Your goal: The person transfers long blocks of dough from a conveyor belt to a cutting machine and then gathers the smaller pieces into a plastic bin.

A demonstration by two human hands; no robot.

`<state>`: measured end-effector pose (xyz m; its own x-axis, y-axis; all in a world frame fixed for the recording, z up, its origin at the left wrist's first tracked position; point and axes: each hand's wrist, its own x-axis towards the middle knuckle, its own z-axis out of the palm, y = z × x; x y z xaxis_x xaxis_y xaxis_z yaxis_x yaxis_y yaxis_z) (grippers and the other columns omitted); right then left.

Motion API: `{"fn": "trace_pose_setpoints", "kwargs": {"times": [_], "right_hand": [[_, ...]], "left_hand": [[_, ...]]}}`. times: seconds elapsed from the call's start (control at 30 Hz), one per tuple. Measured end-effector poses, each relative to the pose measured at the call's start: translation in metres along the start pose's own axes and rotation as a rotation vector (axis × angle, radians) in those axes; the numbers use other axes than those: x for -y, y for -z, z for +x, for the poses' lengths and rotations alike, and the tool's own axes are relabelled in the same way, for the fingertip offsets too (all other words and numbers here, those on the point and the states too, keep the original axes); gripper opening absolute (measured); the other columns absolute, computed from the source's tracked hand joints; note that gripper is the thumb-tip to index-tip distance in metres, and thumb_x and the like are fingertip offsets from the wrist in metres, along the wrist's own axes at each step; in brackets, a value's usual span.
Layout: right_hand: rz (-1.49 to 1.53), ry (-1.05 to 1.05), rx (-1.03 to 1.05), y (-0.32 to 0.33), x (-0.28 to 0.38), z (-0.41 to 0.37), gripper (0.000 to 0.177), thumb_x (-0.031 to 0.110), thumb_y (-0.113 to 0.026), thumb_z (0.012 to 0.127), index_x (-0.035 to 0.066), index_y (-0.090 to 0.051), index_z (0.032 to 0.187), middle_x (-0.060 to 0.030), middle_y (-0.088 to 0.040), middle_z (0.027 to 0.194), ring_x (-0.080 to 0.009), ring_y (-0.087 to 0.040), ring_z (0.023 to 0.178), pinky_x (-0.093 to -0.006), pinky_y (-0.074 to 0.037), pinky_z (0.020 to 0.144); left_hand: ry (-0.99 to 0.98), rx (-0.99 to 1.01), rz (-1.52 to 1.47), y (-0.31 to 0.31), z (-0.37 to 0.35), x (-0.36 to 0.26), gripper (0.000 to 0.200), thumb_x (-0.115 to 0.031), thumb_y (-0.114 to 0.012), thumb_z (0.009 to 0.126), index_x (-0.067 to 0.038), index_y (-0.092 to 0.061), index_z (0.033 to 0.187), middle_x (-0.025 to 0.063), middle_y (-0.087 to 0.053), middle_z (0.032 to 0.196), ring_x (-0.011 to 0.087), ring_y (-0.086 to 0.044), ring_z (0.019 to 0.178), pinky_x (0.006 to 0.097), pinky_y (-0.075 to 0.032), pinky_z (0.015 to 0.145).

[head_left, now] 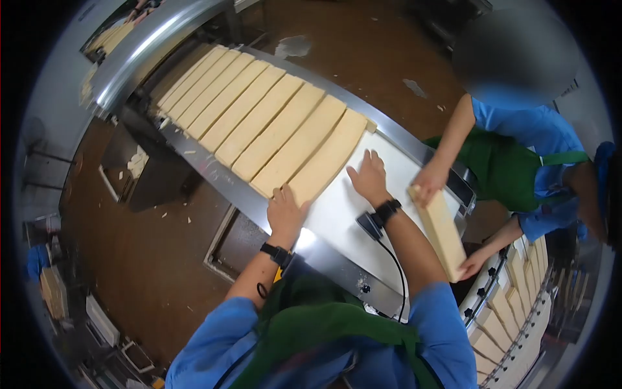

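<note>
"Just under the fingers of the left hand, what lies there?"

"The near end of a long, pale-yellow, flat slab, by the seam with its neighbour. It's the last in a row of similar slabs stretching away beyond those fingertips. The fingers are slightly bent, thumb apart; whether they press down, I can't tell."

"And the right hand?"

"Fingers spread, holding nothing, just beside that slab's long edge and over a smooth white belt. I can't tell whether they touch the belt."

"What's around them?"

"Left of the left fingers runs a silver metal rail. Well to the right of the right fingers, a co-worker's hands grip another pale-yellow block, one near each end."
</note>
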<state>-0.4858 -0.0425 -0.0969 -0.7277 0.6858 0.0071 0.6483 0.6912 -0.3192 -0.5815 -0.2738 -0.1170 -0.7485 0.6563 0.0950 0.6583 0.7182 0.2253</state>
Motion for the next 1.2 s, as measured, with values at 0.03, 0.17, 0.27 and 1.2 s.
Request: {"fn": "trace_pose_setpoints", "kwargs": {"times": [0.03,0.17,0.27,1.2], "right_hand": [[0.014,-0.088,-0.004,0.0,0.011,0.018,0.07,0.038,-0.063,0.086,0.003,-0.039,0.142,-0.0252,-0.034,0.147,-0.0419,-0.038,0.131,-0.0503,-0.035,0.106],[-0.026,-0.213,0.021,-0.012,0.026,0.087,0.074,0.052,-0.054,0.089,0.013,-0.034,0.149,-0.0217,-0.016,0.158,-0.0412,-0.033,0.136,-0.0522,-0.033,0.107],[-0.013,-0.315,0.079,-0.012,0.038,0.118,0.075,0.059,-0.048,0.09,0.018,-0.032,0.151,-0.0193,-0.011,0.16,-0.0413,-0.031,0.138,-0.052,-0.033,0.108],[0.457,-1.262,-0.771,0.179,-0.175,-0.322,0.086,0.038,-0.072,0.073,0.001,-0.027,0.136,-0.0295,-0.03,0.139,-0.0482,-0.05,0.117,-0.0529,-0.047,0.092]], "left_hand": [[0.005,0.067,0.011,0.003,0.002,0.0,0.081,-0.054,-0.064,0.082,0.003,-0.044,0.135,0.0182,-0.051,0.118,0.0321,-0.059,0.091,0.0382,-0.052,0.073],[-0.039,0.088,0.038,0.002,0.005,0.003,0.081,-0.054,-0.065,0.081,0.003,-0.044,0.134,0.0173,-0.051,0.114,0.0313,-0.059,0.089,0.0373,-0.053,0.072],[-0.008,0.21,-0.049,0.015,0.009,0.0,0.079,-0.046,-0.068,0.082,0.008,-0.04,0.134,0.0224,-0.05,0.117,0.0356,-0.058,0.093,0.0411,-0.05,0.078],[-0.674,0.584,-0.675,0.053,-0.135,-0.225,0.071,-0.01,-0.074,0.071,-0.001,-0.037,0.131,0.0266,-0.034,0.123,0.0447,-0.043,0.112,0.0456,-0.043,0.094]]}}
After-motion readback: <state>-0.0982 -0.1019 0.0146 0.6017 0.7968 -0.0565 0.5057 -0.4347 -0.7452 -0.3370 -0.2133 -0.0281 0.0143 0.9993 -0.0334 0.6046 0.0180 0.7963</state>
